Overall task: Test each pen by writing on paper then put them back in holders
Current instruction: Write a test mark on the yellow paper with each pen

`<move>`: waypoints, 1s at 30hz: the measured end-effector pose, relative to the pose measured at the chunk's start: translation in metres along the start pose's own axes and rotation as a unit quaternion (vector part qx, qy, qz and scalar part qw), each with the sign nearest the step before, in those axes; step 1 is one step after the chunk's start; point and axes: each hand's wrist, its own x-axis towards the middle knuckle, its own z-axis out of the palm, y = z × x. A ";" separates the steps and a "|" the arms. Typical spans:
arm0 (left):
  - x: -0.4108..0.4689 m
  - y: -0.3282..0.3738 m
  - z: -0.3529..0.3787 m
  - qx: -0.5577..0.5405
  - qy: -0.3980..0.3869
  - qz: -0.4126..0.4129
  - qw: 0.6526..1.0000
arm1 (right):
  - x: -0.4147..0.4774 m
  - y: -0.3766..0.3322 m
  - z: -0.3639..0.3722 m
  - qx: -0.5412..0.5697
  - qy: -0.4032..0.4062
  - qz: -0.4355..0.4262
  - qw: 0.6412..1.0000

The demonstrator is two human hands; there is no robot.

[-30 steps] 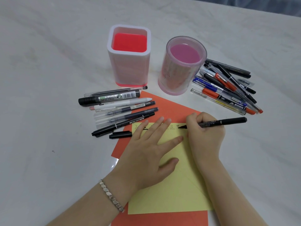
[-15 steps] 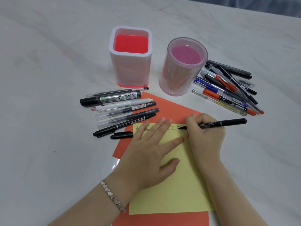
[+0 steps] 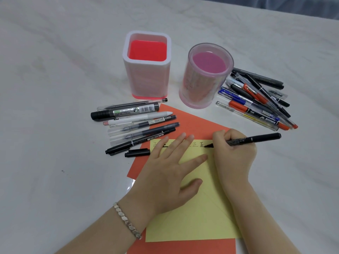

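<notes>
The tip of the black pen (image 3: 256, 138) has dropped a little lower on the page than half a second ago, and the last written character, then only partly drawn, now has its bottom stroke; the left hand has not shifted.

Nearest, a silver bracelet (image 3: 126, 220) circles the left wrist. The yellow paper (image 3: 198, 217) lies on a larger orange paper (image 3: 183, 121). The left hand (image 3: 165, 173) lies flat on the yellow sheet with fingers straight and spread, pressing it down and covering part of the written row. Just beside it, the right hand (image 3: 233, 153) rests its heel on the sheet's right edge, fingers curled round the black pen near its tip. The tip touches the paper at the end of the row, and the barrel points away to the right.

Left of the left fingertips a loose black cap (image 3: 137, 152) lies on the orange sheet's edge, with a row of pens (image 3: 135, 123) beyond it. Farther back stand a square white holder (image 3: 146, 70) and a round pink holder (image 3: 203, 85), both upright and without pens. A pile of pens (image 3: 256, 101) lies right of the round one on the white table (image 3: 55, 88).
</notes>
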 end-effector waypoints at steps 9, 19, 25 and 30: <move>0.000 0.000 0.000 0.001 -0.010 0.006 1.000 | 0.002 -0.004 -0.005 0.051 0.030 0.025 0.998; -0.008 -0.006 -0.008 -0.017 0.157 0.033 0.987 | -0.009 -0.017 -0.037 0.053 -0.042 0.087 0.994; -0.025 -0.035 -0.039 0.073 0.155 -0.098 0.980 | -0.012 -0.023 -0.052 0.065 -0.074 0.096 0.990; -0.041 -0.047 -0.046 0.130 0.099 -0.113 0.980 | -0.017 -0.026 -0.058 0.073 -0.106 0.100 0.987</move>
